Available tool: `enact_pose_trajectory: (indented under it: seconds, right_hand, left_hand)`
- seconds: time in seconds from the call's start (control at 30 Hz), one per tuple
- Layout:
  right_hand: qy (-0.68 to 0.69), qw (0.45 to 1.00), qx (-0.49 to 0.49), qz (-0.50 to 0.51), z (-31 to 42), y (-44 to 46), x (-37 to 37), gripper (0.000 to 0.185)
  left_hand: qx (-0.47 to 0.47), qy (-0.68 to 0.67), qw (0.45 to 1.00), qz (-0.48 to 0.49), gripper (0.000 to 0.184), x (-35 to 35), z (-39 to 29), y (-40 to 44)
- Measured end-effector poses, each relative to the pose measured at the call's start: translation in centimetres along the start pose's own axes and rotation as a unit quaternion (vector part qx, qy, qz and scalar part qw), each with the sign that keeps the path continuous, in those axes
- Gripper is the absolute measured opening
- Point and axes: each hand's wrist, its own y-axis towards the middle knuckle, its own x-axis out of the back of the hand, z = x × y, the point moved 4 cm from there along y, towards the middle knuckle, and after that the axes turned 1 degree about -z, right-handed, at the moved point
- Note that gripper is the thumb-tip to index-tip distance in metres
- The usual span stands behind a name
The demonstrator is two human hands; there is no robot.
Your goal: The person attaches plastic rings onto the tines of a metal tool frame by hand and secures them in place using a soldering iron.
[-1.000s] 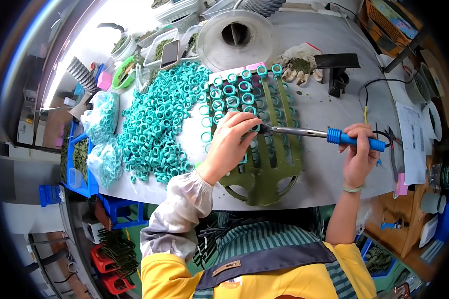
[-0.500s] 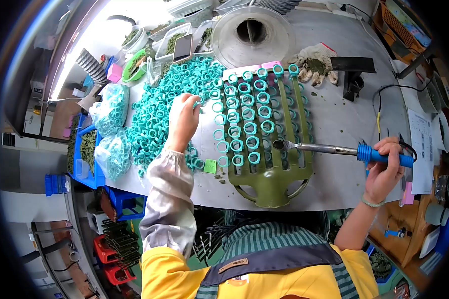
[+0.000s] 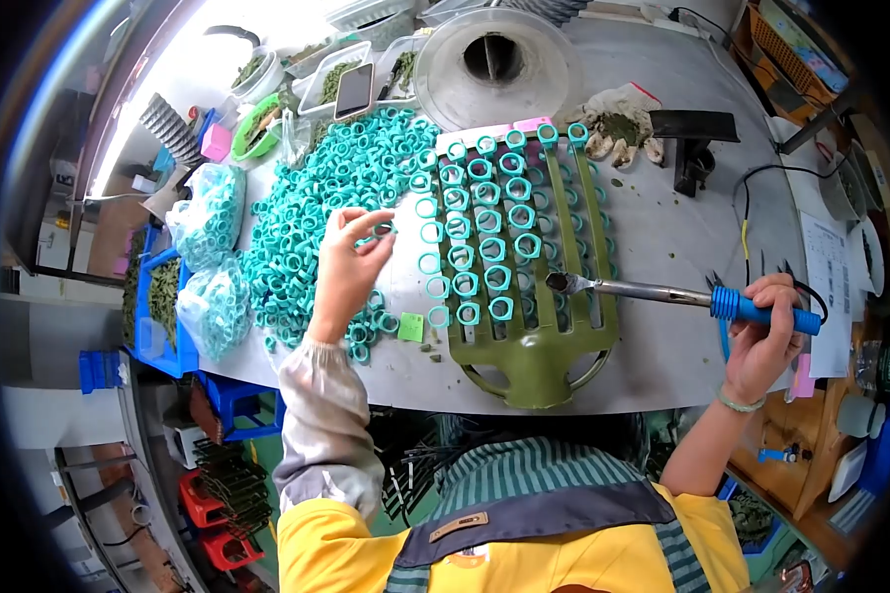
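Note:
My left hand (image 3: pixel 348 265) is pinched, holding a small teal ring (image 3: pixel 385 229) partly hidden by the fingertips. It is over the right side of a big pile of loose teal rings (image 3: pixel 302 212). My right hand (image 3: pixel 764 336) is wrapped around the blue handle of a soldering iron (image 3: pixel 653 292). The iron's wide dark tip lies over an olive-green rack (image 3: pixel 534 368) with long parallel bars. Teal rings (image 3: pixel 488 220) sit in rows along the left bars; on the two right bars, rings show at the far ends and along the edges.
Bags of rings (image 3: pixel 218 306) lie left of the pile. A green sticky note (image 3: pixel 411 327) is near the rack. Behind stand a phone (image 3: pixel 354 91), a clear round cover (image 3: pixel 455 74), a stained glove (image 3: pixel 618 119) and a black stand (image 3: pixel 694 148). The iron's cord (image 3: pixel 748 222) runs right.
My left hand has drawn back slightly toward me and turned, its fingers now pointing right with the ring between them. My right hand and the iron are almost still.

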Motion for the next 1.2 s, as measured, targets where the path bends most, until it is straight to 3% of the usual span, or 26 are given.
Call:
enact_pose_trajectory:
  seconds: [0.13,0.2,0.3,0.6,0.87,0.93,1.0,1.07,1.13,1.2]
  right_hand:
    - [-0.006,1.0,-0.002,0.011,-0.2,-0.1,0.4,0.023]
    - [-0.009,1.0,-0.004,0.022,-0.4,-0.2,0.6,0.023]
    - [0.021,0.999,-0.015,0.037,-1.0,-0.4,0.6,0.022]
    - [0.04,0.998,-0.02,0.047,-2.6,-1.2,-1.0,0.023]
    - [0.03,0.999,-0.016,0.031,-1.0,-0.1,1.3,0.022]
    - [0.013,1.0,-0.001,0.011,-0.9,0.0,1.3,0.023]
    - [0.003,1.0,-0.003,0.0,-0.6,-0.1,1.7,0.023]
    - [0.007,1.0,-0.023,0.003,-0.5,-0.3,1.9,0.024]
    - [-0.005,1.0,-0.004,0.005,-0.6,-0.3,1.8,0.025]
    - [-0.017,1.0,0.005,-0.002,-0.5,-0.3,1.9,0.026]
  left_hand:
    - [0.007,-0.188,0.976,0.112,0.032,-2.4,-6.2,-3.6]
    - [-0.011,-0.18,0.973,0.146,0.032,-4.6,-8.2,-5.0]
    - [-0.219,-0.003,0.971,0.095,0.036,-7.0,-10.2,-5.5]
    - [-0.263,0.048,0.961,0.073,0.035,-10.5,-9.8,-5.1]
    - [-0.26,0.035,0.961,0.086,0.032,-9.6,-10.0,-5.0]
    - [-0.216,-0.042,0.974,0.044,0.028,-6.9,-10.0,-4.4]
    - [-0.092,-0.061,0.994,-0.018,0.021,-3.5,-6.1,-3.6]
    - [-0.038,0.083,0.996,0.0,0.016,-0.1,-3.0,-3.8]
    - [-0.094,0.288,0.953,0.003,0.014,1.6,1.5,-5.3]
    - [-0.086,0.367,0.926,0.036,0.011,1.7,4.1,-6.3]
